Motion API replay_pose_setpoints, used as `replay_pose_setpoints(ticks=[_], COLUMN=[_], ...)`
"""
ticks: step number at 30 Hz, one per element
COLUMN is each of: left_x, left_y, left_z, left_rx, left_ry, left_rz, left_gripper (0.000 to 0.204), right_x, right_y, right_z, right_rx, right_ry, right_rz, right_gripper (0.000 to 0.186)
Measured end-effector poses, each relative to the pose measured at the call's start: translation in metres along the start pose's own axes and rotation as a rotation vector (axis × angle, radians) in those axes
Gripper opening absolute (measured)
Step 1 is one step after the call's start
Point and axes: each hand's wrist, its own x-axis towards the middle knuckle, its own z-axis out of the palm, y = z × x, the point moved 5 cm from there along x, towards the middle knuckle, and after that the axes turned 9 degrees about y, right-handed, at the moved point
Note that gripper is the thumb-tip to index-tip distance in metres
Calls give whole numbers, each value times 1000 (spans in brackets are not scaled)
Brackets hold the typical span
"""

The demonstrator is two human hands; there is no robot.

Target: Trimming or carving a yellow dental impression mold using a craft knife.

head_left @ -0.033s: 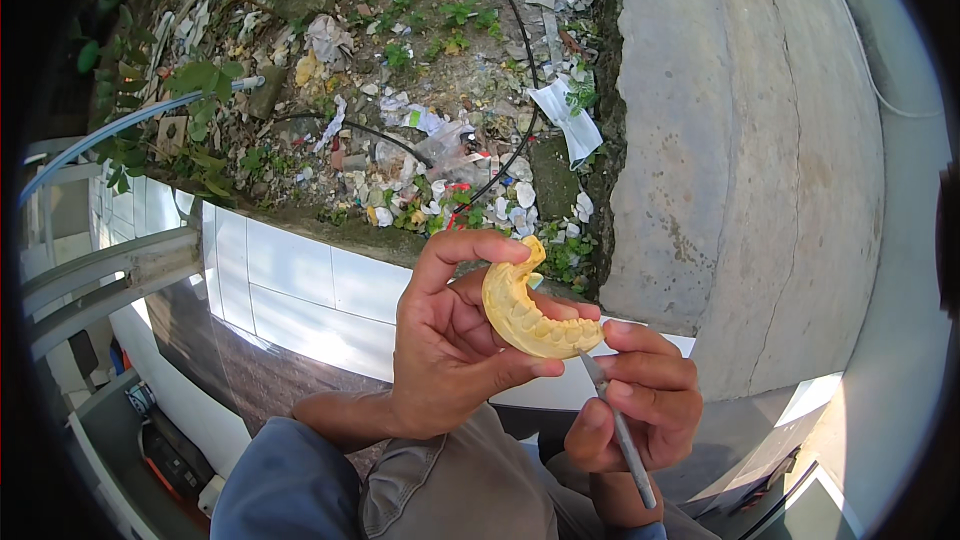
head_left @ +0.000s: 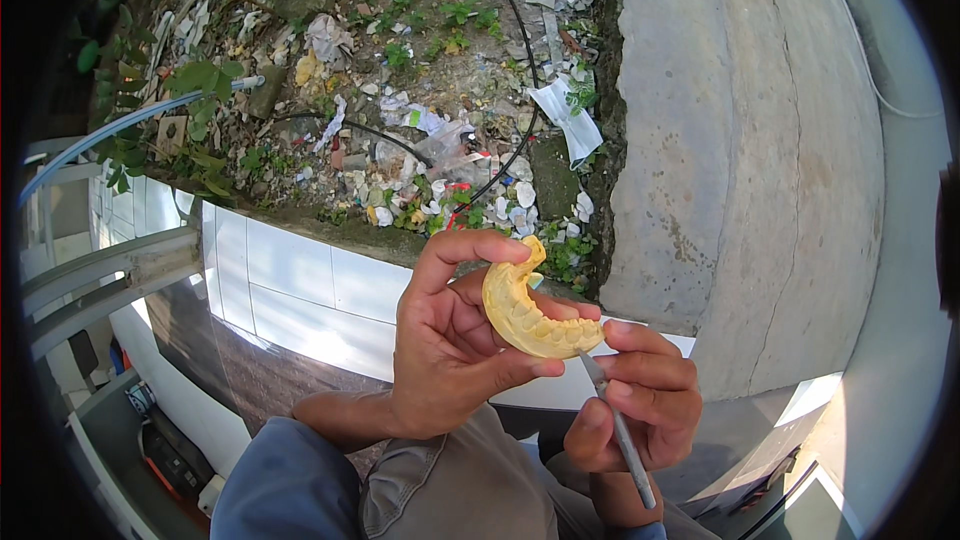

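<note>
Head view, left fisheye of a worn pair, looks steeply down over the wearer's lap (head_left: 460,490) at lower centre; left hand (head_left: 445,360) and right hand (head_left: 660,402) close up, just below frame centre. Littered ground (head_left: 330,130) farther off, upper left; concrete slab (head_left: 680,160) upper right, edges bowed, corners black.
</note>
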Motion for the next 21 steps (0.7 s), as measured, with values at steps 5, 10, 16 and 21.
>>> replay_pose_setpoints(ticks=[5, 10, 16, 21], left_x=[0, 0, 2, 3], left_y=[-1, -2, -5, -6], left_z=[-1, -2, -2, -2], left_rx=[-9, -8, -10, -3], left_ry=[0, 9, 14, 22], left_rz=[-6, -18, -27, -33], left_gripper=[73, 72, 72, 72], right_x=[-1, -1, 2, 0], right_y=[1, 1, 3, 5], right_z=[0, 0, -3, -1], right_rx=[0, -14, 51, -17], right_ry=[12, 6, 65, 3], right_rz=[14, 28, 11, 29], right_gripper=[23, 24, 28, 24])
